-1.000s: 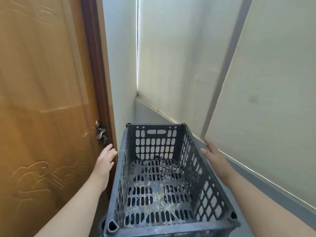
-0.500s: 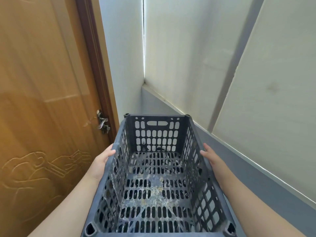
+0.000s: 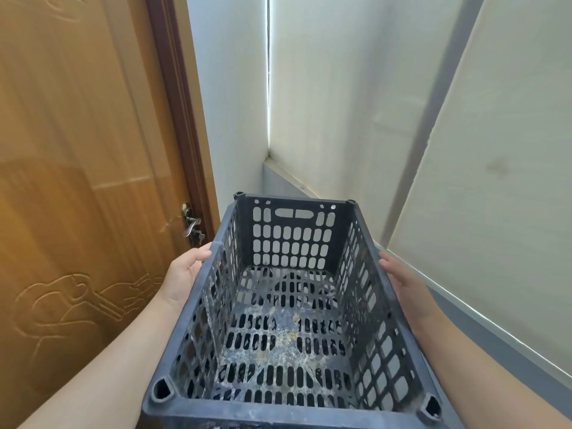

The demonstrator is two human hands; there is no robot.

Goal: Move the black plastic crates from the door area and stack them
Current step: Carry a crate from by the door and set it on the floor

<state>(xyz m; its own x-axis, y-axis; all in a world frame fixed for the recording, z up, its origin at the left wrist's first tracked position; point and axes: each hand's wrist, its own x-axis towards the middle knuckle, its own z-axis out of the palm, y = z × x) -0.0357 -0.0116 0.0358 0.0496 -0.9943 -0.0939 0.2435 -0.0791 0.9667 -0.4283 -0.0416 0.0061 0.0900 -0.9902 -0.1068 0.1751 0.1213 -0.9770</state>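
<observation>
A black plastic crate (image 3: 291,317) with slotted walls and a dirty, stained floor fills the lower middle of the head view, its long side running away from me. My left hand (image 3: 185,274) presses on the outside of its left wall, thumb on the rim. My right hand (image 3: 405,283) lies flat against the outside of its right wall. Both hands grip it between them. The crate is empty inside. What lies under it is hidden.
A closed wooden door (image 3: 77,181) with a metal lever handle (image 3: 192,226) stands close on the left. White walls meet in a corner (image 3: 268,119) straight ahead. A grey ledge (image 3: 464,308) and pale panels run along the right.
Both hands have come in from beside the crate onto its side walls. The crate now sits higher and nearer in view, with its far end tilted up.
</observation>
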